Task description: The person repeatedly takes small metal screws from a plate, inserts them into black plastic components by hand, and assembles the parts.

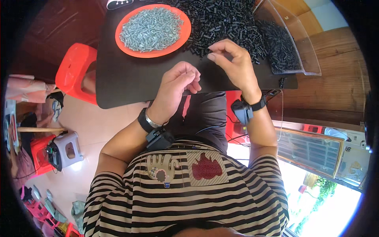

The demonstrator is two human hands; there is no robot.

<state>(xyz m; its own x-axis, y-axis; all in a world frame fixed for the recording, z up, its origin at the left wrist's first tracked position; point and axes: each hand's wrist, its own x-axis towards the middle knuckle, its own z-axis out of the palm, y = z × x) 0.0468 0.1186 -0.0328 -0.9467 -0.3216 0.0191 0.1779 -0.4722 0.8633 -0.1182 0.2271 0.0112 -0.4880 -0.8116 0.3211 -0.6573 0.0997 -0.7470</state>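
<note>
A heap of small black tubes (233, 23) is lying across the far part of the black board (126, 79), and the person's right hand (233, 63) is working at its near edge, thumb and forefinger pinching together just where the pieces thin out; whether a tube is sitting between them is too small to tell. The left hand (177, 85) is hovering just beside it, nearer the body, fingers curling loosely inward with the tips nearly meeting, and I cannot make out anything in it. Beyond the left hand, an orange plate (185, 31) is holding a mound of small silver springs (152, 29). Past the right hand, a clear plastic tray (308, 47) is tilting over more black tubes. A red stool (75, 69) is standing off to the left.
</note>
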